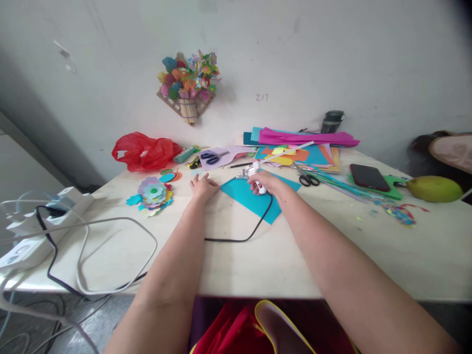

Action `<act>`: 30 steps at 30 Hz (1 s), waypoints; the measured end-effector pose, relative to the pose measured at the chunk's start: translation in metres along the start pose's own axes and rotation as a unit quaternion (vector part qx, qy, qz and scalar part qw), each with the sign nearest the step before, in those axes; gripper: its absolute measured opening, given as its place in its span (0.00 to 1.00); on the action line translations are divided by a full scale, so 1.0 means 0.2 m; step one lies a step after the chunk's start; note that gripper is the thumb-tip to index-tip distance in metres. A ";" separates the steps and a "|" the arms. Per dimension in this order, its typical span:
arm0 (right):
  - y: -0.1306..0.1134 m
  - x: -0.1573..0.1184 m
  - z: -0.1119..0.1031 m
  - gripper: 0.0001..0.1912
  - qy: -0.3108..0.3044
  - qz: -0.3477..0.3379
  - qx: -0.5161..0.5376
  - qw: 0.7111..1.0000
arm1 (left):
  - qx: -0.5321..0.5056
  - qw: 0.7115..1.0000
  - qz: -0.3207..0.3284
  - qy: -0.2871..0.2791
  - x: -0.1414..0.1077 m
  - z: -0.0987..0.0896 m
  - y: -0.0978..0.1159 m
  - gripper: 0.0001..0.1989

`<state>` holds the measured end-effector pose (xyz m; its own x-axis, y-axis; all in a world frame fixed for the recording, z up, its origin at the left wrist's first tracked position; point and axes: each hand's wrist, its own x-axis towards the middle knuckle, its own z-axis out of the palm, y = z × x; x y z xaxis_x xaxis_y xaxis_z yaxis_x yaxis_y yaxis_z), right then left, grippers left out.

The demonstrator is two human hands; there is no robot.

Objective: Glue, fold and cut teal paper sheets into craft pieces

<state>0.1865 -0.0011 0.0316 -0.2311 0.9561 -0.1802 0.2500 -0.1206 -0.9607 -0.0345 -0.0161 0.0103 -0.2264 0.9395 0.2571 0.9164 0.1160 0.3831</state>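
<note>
My right hand (266,182) is wrapped round a white hot glue gun (260,189), with a long whitish glue stick (289,153) jutting out behind it. The gun is over a blue sheet of paper (241,194), set at an angle on the table, and its black cord (236,240) loops down across the sheet to the left. Beside the sheet's left corner, my left hand (204,187) rests on the table, fingers apart and holding nothing. Small silvery bits (241,173) show near the gun's nozzle, too blurred to tell exactly.
Layered paper flowers (154,192) lie left of my left hand, with a red plastic bag (143,152) behind. Dark scissors (213,157), black scissors (309,179), a phone (369,177) and a yellow-green fruit (433,189) lie around. A power strip (47,231) with cables fills the left edge.
</note>
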 end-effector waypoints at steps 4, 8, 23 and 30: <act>-0.02 -0.01 0.02 0.02 -0.006 -0.004 -0.014 1.000 | 0.001 1.000 -0.001 -0.003 0.00 0.00 0.00 0.08; -0.03 -0.03 0.04 0.03 0.001 0.008 -0.025 1.000 | 0.000 1.000 0.005 -0.007 0.00 -0.01 0.00 0.08; -0.01 0.00 0.01 0.06 0.073 0.026 0.007 0.997 | -0.012 1.000 0.001 -0.004 0.01 0.01 -0.02 0.08; -0.02 0.00 0.01 0.06 0.041 0.020 -0.007 0.999 | -0.016 1.000 -0.001 -0.007 0.02 0.02 -0.02 0.08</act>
<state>0.1846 -0.0008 0.0345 -0.1430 0.9695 -0.1991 0.2705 -0.1552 -0.9501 -0.0384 -0.0116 0.0067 -0.2230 0.9438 0.2439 0.9051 0.1075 0.4114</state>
